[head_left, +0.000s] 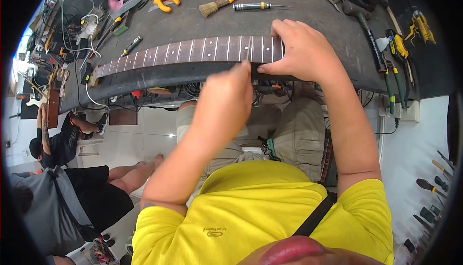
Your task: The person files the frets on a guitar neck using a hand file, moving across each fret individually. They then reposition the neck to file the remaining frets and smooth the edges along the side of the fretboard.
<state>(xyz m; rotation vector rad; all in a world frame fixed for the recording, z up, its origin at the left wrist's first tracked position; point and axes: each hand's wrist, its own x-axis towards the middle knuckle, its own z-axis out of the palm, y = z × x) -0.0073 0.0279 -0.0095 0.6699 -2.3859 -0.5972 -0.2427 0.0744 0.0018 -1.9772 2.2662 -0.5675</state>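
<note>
The fretted guitar neck (pixel 193 51) lies along the near edge of the dark workbench (pixel 193 21), fret side up; the right hand (pixel 304 50) straddles its right end, fingers over the far edge and thumb at the near edge, so the grip is about as wide as the neck; the left hand (pixel 225 93) is curled, fingertips at the near edge, but blur hides whether they pinch a small tool, so I cannot tell what that grip holds.

The neck should handle as stiff and fairly light, yet long enough to swing if held at only 1 end; the wood looks smooth and may slide, while fret ends could be sharp; I judge the 2 long edges the best hold, with palms clear of the frets.
</note>
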